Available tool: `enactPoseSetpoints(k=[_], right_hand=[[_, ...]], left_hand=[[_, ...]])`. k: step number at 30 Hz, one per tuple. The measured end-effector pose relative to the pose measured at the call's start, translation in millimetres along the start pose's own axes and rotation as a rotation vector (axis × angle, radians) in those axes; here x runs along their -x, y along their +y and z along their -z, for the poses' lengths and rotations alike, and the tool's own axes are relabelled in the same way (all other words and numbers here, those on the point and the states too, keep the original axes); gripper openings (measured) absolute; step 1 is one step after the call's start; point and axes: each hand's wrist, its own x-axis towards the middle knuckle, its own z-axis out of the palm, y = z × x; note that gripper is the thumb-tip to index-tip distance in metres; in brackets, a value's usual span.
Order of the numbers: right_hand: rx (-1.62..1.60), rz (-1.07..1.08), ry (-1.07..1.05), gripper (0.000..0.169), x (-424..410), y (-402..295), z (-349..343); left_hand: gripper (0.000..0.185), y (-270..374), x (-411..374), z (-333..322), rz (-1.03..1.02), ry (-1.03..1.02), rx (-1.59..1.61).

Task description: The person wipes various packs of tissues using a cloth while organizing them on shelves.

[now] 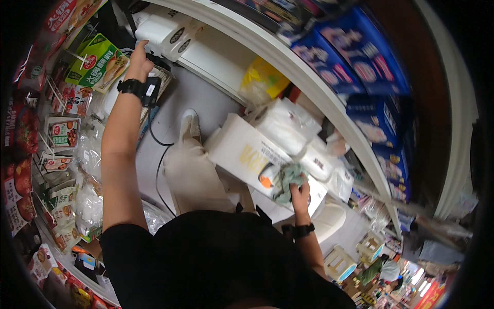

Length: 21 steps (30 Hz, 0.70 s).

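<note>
My right hand (300, 196) grips a crumpled grey-green cloth (289, 179) over a white cardboard carton (247, 148) with yellow and black print. My left hand (141, 61) reaches out at the upper left, thumb raised. It is beside a green food packet (98, 63) and close to white plastic-wrapped packs (166, 33). Its fingertips are hidden, so I cannot tell whether it holds anything. A dark strap with a black box (151, 90) is on the left wrist, and a black cable runs down from it.
Hanging food packets (63, 131) line the left rack. Wrapped white packs (283, 123) lie beside the carton, below a curved white shelf edge (308, 65) with blue packages (328, 65). A yellow plastic bag (264, 79) sits near the lower shelf. Plastic stools (339, 262) and a person (380, 270) are behind.
</note>
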Motion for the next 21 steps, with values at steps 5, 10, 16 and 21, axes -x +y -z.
enactPoseSetpoints(k=[5,10,16,21], right_hand=[[-0.209,-0.196,-0.002,0.026,12.3,-6.0,25.2],[-0.073,0.033,0.28,0.027,23.6,29.0,80.4],[0.343,0.007,0.325,0.045,28.0,90.8,128.2],[0.236,-0.158,0.236,0.061,26.5,69.7,128.3]], left_hand=[[0.047,11.6,140.3,-29.6,-0.02,-0.125,-0.064],[0.035,16.1,243.4,-43.1,-0.028,-0.356,-0.105],[0.031,-76.9,279.4,-4.5,0.132,-0.337,-0.098],[0.035,-183.1,309.3,71.1,0.078,-0.352,-0.339]])
